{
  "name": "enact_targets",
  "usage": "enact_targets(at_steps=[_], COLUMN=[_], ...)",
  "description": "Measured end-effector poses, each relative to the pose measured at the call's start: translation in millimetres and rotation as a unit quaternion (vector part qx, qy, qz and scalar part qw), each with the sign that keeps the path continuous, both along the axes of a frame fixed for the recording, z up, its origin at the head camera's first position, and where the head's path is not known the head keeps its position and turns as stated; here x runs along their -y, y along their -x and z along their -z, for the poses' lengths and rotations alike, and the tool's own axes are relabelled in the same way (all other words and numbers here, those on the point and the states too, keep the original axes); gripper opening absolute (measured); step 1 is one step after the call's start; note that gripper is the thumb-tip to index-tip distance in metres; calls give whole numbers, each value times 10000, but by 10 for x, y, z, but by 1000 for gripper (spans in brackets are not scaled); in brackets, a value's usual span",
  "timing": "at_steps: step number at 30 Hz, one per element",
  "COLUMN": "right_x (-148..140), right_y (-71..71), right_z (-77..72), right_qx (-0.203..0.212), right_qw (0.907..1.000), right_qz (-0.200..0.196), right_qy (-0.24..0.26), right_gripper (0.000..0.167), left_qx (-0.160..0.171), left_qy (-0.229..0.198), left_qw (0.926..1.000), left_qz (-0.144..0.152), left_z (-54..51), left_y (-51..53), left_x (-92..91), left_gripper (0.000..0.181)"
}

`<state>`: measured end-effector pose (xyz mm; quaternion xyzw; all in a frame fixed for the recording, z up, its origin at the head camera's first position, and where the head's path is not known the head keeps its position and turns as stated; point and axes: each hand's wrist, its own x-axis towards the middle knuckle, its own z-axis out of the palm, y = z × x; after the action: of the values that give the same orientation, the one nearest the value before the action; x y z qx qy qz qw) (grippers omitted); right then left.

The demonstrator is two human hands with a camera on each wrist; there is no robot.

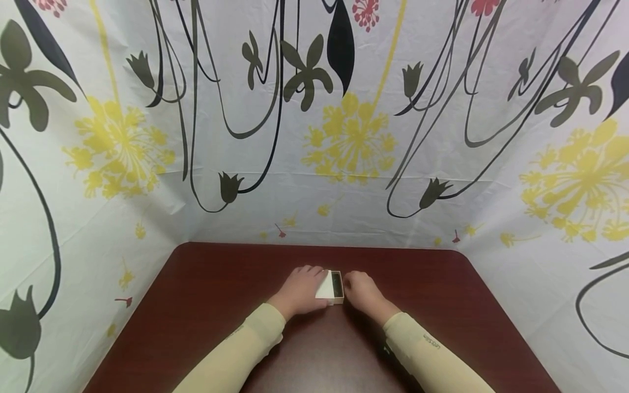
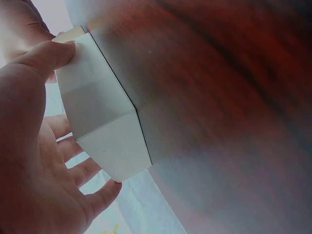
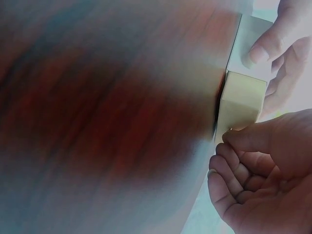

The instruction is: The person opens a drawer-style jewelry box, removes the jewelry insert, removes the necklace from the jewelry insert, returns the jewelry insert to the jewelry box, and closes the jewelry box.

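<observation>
A small white slide-out box (image 1: 324,288) lies on the table, its cream inner tray (image 1: 338,301) partly drawn out at the right end. Dark material shows inside the tray's opening. My left hand (image 1: 302,290) grips the white outer sleeve (image 2: 95,87), thumb on the near side and fingers along the far side. At the tray's outer end is my right hand (image 1: 366,293). In the right wrist view its thumb and curled index finger meet at the edge of the tray (image 3: 239,105) and appear to pinch it; the exact contact is partly hidden.
The dark reddish-brown table (image 1: 221,267) has rounded far corners. A white cloth (image 1: 275,158) printed with flowers and stems hangs behind the table and along both sides. Pale yellow sleeves (image 1: 236,349) cover both forearms.
</observation>
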<state>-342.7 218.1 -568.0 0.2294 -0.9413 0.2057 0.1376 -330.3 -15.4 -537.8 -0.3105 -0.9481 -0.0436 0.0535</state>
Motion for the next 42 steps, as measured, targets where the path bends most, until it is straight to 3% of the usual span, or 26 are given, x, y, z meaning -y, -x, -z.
enact_targets(at_steps=[3,5,12,14,19,21,27,31,32,38,42], right_x=[-4,55,79,-69,-207,-101,-27,23,80,53,-22], right_y=[3,-94,-133,54,286,150,-37,-91,-154,-109,-4], right_z=[8,-139,-170,128,456,231,-36,-130,-223,-193,-25], right_qx=[-10,238,304,20,-367,-176,73,211,355,450,106], right_qw=[10000,9996,9990,10000,9990,9998,9997,9997,9990,9986,9999], right_qz=[-9,94,294,21,-236,-92,-84,128,276,277,14], right_qy=[45,118,-135,15,57,39,237,13,-63,-48,56], right_gripper=[13,16,19,18,13,11,15,16,17,17,13], left_qx=[-28,-21,-6,-23,-41,-34,-29,-52,-55,-58,-55], left_qy=[24,18,-25,-21,-21,-23,-1,-26,-32,3,8], left_qw=[10000,10000,10000,10000,10000,10000,10000,10000,10000,10000,10000], left_qz=[11,17,25,29,31,22,10,14,14,12,8], left_z=[5,7,11,16,21,17,3,4,4,0,-11], left_y=[3,2,-8,-7,-5,-7,-13,-8,-6,-2,-8], left_x=[-3,-5,-8,-8,-6,-7,-9,-10,-10,-11,-8], left_gripper=[88,88,87,87,87,87,88,87,87,86,87])
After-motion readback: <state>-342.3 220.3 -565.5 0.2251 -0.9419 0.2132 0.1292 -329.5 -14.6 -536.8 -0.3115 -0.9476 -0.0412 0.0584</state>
